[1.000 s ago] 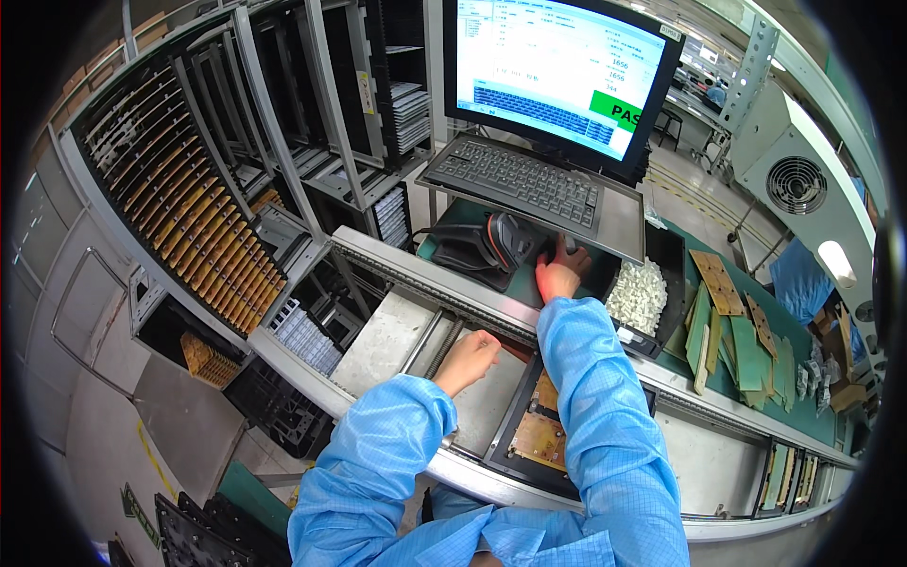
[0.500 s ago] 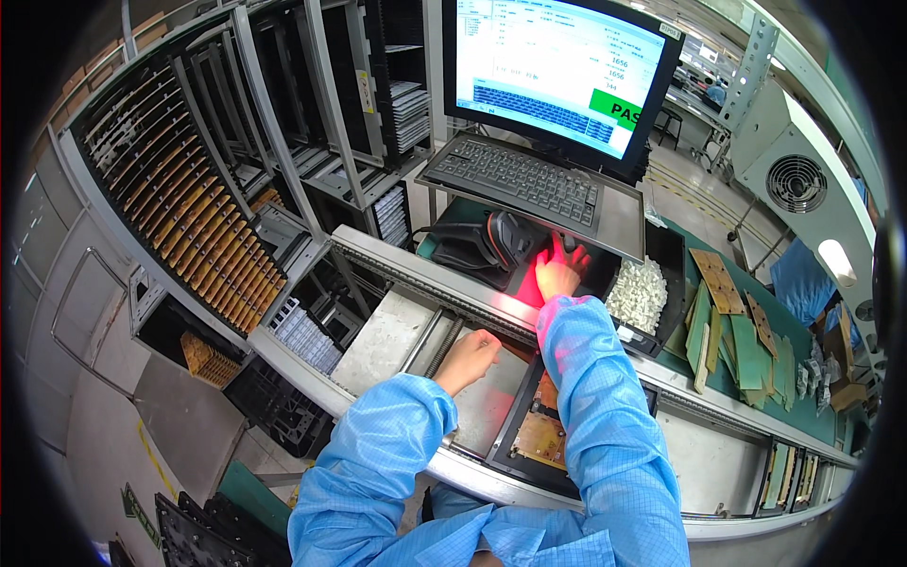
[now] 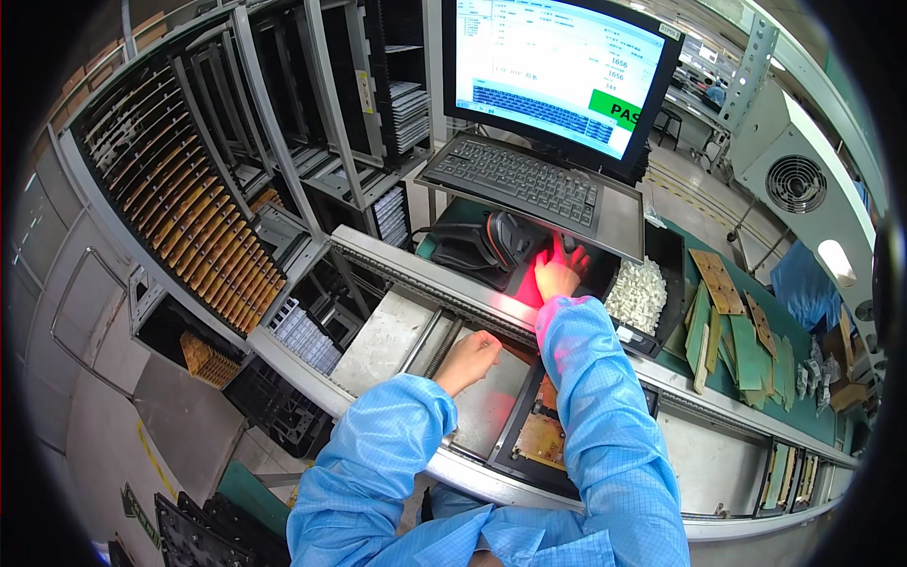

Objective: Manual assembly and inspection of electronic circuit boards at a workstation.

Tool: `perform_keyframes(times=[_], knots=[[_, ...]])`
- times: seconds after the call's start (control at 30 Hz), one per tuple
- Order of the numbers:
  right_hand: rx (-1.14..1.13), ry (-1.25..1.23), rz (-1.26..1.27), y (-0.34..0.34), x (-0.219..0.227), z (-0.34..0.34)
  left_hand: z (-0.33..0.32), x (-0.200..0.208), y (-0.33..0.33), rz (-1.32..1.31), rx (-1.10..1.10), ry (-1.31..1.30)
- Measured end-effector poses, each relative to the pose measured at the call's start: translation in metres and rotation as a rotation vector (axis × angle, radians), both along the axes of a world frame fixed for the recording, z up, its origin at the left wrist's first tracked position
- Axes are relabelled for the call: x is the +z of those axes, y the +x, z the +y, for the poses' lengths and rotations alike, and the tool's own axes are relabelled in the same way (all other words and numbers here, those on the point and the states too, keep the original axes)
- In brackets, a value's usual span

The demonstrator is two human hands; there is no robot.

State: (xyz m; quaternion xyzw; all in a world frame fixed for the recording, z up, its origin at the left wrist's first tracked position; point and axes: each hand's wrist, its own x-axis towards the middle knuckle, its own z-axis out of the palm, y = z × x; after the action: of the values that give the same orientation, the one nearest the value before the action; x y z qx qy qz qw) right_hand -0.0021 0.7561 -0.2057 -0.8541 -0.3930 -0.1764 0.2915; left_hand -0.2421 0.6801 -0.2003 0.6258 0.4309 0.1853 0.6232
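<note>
My left hand (image 3: 470, 361) hovers over the metal conveyor bed (image 3: 378, 340), its fingers curled together. Whatever they may hold is hidden. Farther away and to the right, my right hand (image 3: 559, 273) reaches beneath the keyboard shelf, bathed in red light. Its fingers bend around a small dark object whose kind I cannot make out. Left of that hand lies a black handheld scanner (image 3: 482, 243), and a red glow falls in front of it. Under my right forearm is a black tray holding copper-coloured boards (image 3: 541, 438), partly covered by the sleeve.
A black bin of small white pieces (image 3: 637, 295) stands right of my right hand. Above are a keyboard (image 3: 515, 180) and a monitor (image 3: 557, 76). A rack of boards (image 3: 189, 198) rises at left. Green and brown board strips (image 3: 746, 345) lie on the right-hand mat.
</note>
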Motion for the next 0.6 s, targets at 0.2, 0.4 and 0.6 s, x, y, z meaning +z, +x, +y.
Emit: perform_keyframes(times=[0.2,0.4,0.6], knots=[[0.0,0.035,-0.032,-0.001,0.0,-0.001,0.0,-0.002,0.001,0.009,-0.012,0.016],[0.003,-0.006,-0.002,-0.001,0.0,0.003,0.0,-0.002,0.001,0.011,-0.006,0.024],[0.061,-0.014,-0.003,0.001,-0.001,0.005,0.0,0.001,0.001,0.041,-0.016,-0.004]])
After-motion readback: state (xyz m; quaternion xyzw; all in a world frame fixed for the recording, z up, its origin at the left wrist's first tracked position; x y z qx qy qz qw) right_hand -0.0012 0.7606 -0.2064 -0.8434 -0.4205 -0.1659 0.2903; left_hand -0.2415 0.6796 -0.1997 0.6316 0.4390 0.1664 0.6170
